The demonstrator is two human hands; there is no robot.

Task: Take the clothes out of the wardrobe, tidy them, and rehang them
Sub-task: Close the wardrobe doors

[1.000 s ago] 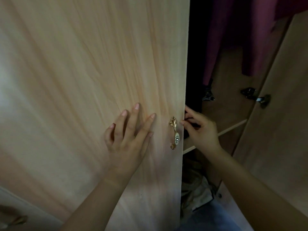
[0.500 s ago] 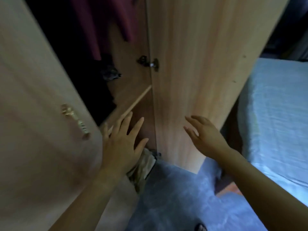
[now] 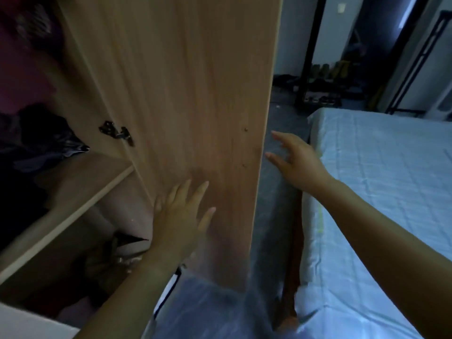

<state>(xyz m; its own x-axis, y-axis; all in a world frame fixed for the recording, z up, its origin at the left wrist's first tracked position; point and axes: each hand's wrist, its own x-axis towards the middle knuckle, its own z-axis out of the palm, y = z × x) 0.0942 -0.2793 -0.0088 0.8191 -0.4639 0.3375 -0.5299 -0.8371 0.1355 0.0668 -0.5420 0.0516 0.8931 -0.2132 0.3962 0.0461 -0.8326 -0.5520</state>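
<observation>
The wardrobe's right door (image 3: 190, 99) of light wood stands swung open toward me. My left hand (image 3: 182, 216) is spread flat against its inner face, low down. My right hand (image 3: 293, 160) hovers just past the door's free edge, fingers loosely extended, holding nothing. Inside the wardrobe, dark red clothes (image 3: 22, 57) hang at the upper left, and a heap of dark clothes (image 3: 41, 140) lies on the wooden shelf (image 3: 80, 192). More crumpled fabric (image 3: 127, 250) sits below the shelf.
A bed with a pale blue quilted cover (image 3: 381, 192) stands close on the right, leaving a narrow strip of grey floor (image 3: 276, 216) between it and the door. A metal hinge (image 3: 117, 133) joins door and cabinet. A dark doorway (image 3: 322, 69) with shoes lies beyond.
My view swung right from the left door to the right door. My left hand left the left door and now lies on the right door; my right hand moved past that door's edge.
</observation>
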